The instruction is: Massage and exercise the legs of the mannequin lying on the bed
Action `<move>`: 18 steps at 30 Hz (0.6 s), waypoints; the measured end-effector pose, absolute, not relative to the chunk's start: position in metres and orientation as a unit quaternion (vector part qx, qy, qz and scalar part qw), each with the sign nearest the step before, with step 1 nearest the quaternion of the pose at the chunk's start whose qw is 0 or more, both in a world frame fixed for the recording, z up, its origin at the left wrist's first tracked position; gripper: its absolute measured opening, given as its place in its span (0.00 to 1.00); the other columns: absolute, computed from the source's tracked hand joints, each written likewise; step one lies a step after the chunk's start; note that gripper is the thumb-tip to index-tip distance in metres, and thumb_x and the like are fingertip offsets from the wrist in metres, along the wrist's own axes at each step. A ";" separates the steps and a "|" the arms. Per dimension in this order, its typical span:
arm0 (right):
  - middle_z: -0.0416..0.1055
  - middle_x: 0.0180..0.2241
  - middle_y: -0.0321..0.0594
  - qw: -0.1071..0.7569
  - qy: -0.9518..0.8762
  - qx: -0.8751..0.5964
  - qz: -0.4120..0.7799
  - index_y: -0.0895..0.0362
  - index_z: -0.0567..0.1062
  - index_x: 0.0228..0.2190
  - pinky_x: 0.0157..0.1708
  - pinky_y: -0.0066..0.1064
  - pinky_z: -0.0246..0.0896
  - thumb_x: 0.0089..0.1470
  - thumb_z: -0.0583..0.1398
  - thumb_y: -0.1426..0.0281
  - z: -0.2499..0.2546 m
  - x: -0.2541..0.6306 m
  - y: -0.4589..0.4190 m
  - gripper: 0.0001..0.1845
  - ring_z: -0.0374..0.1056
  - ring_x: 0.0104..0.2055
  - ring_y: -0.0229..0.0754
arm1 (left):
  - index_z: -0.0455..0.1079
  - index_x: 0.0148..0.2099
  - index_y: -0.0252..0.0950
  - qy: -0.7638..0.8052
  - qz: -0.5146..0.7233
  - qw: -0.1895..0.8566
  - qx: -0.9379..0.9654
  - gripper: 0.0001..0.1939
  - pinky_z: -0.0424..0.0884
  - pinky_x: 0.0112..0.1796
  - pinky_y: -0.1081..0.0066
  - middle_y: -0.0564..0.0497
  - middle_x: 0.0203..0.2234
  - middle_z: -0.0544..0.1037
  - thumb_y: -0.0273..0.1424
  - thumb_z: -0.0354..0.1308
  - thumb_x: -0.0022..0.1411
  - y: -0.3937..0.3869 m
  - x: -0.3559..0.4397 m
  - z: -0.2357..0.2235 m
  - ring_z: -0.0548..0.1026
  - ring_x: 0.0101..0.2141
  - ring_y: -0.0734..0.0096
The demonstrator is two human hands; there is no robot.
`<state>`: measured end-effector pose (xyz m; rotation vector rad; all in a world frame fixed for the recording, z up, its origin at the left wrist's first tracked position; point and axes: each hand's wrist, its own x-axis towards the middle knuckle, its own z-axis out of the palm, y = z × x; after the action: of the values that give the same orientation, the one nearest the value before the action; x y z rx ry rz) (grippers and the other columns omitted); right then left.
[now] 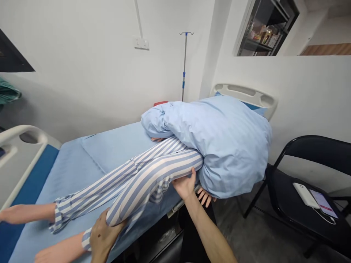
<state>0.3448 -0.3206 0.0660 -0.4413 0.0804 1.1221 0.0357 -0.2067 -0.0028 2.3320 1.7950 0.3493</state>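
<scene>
A figure in blue-and-white striped trousers [164,168] lies on the bed, and I cannot tell whether it is a person or a manikin. My left hand [105,232] is wrapped round the near lower leg above the bare near foot [61,248]. Under the near thigh, close to the hip, my right hand [185,184] is cupped with its thumb up along the side; its other fingers are mostly hidden beneath. A light blue quilt [225,138] covers the figure's upper body and head. From its lower edge pokes the figure's hand [205,197], beside my right forearm.
The bed has a blue sheet [98,149], a footboard [24,142] and a headboard [246,93]. Behind it stands an IV pole [184,62]. A black folding chair [296,204] at the right holds a white power bank [305,195] cabled to a phone [323,202].
</scene>
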 end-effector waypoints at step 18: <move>0.77 0.33 0.40 0.818 0.076 -0.183 0.540 0.53 0.74 0.35 0.38 0.40 0.70 0.51 0.57 0.49 0.061 0.344 -0.318 0.22 0.71 0.38 0.46 | 0.63 0.62 0.40 0.476 0.374 -0.111 0.788 0.37 0.66 0.48 0.47 0.41 0.40 0.79 0.49 0.57 0.52 -0.183 -0.012 -0.001 0.75 0.41 0.45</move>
<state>0.3438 -0.3176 0.0612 -0.3904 0.1623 1.1519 -0.0115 -0.1832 -0.0011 2.6687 1.6097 1.2671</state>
